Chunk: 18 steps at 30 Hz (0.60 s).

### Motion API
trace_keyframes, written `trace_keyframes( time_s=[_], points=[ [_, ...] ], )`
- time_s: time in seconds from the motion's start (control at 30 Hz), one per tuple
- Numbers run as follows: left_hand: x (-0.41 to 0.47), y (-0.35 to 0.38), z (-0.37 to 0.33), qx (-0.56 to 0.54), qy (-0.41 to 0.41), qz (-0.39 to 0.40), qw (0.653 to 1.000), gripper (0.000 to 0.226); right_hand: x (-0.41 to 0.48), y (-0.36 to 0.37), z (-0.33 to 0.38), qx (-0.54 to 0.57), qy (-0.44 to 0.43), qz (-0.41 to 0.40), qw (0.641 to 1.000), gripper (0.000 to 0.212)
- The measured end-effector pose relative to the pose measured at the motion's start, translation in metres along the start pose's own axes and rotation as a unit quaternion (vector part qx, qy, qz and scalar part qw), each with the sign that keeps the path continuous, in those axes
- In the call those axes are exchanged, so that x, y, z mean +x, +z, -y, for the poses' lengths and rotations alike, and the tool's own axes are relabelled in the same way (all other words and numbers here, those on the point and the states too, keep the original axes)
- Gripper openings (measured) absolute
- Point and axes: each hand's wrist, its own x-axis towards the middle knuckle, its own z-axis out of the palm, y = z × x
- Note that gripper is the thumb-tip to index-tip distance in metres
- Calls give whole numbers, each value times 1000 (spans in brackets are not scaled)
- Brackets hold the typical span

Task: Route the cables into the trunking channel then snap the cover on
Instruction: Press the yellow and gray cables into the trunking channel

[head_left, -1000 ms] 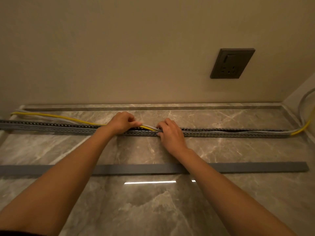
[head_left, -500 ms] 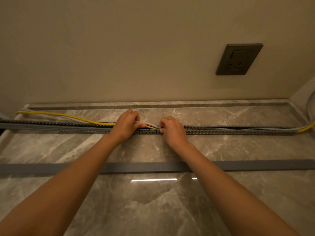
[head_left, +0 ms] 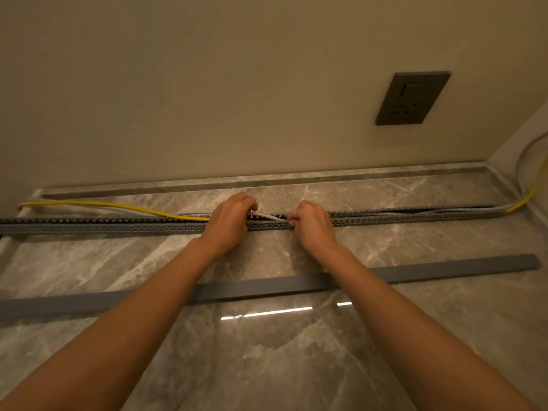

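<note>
Yellow cable [head_left: 118, 205]: limp, light; lies behind the trunking channel [head_left: 103, 228] at left, unrouted.
Left hand [head_left: 229, 222]: my grip pinches the grey cable [head_left: 264, 215] closed.
Right hand [head_left: 311, 225]: grip curled shut, pressing cables in.
Cover [head_left: 444, 266]: stiff, light, on worktop [head_left: 267, 366]; I'd judge hold near ends.

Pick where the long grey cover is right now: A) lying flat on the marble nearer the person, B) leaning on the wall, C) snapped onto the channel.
A: the cover lies on the marble, apart from the trunking channel, under both forearms.
</note>
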Motion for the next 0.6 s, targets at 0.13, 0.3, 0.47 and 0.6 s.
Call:
trace_keyframes(
  time_s=[0.13, 0.3, 0.47, 0.6],
  points=[
    [-2, -4, 4, 60, 52, 32, 996, 18, -1, -3, 3, -7, 9, 4, 1000, 22],
    [-2, -7, -3, 110, 61, 79, 989, 22, -4, -3, 6, -12, 19, -3, 1000, 23],
    [-7, 2, 0, 169, 122, 51, 977, 8, -5, -1, 6, -15, 25, -6, 1000, 23],
    [-12, 0, -4, 207, 106, 61, 971, 13, -4, 7, 5, -26, 28, -18, 999, 22]
  ],
)
